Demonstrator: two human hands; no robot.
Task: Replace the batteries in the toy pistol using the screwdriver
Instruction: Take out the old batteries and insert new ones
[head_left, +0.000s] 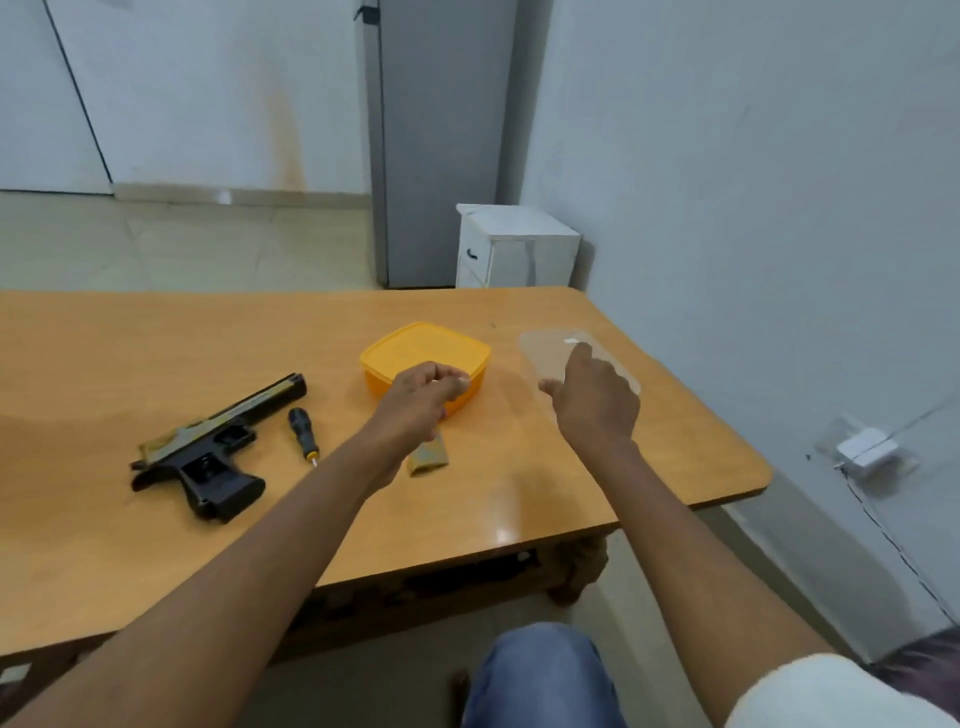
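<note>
The black and gold toy pistol (208, 452) lies on its side at the left of the wooden table (156, 353). Just right of it lies the screwdriver (303, 434), black handle away from me. An orange box (426, 353) stands mid-table without its lid. My left hand (421, 400) hovers over the box's near edge with fingers pinched together; something small and pale shows at the fingertips, too blurred to identify. My right hand (597, 400) grips the near edge of the clear lid (550, 348), to the right of the box. A small olive-green piece (428, 457) lies under my left wrist.
The table's right edge and rounded corner (748, 478) are close to the lid. A white wall stands to the right, with a charger and cord (865, 449). A small white cabinet (514, 244) stands beyond the table. My knee (540, 675) is below the front edge.
</note>
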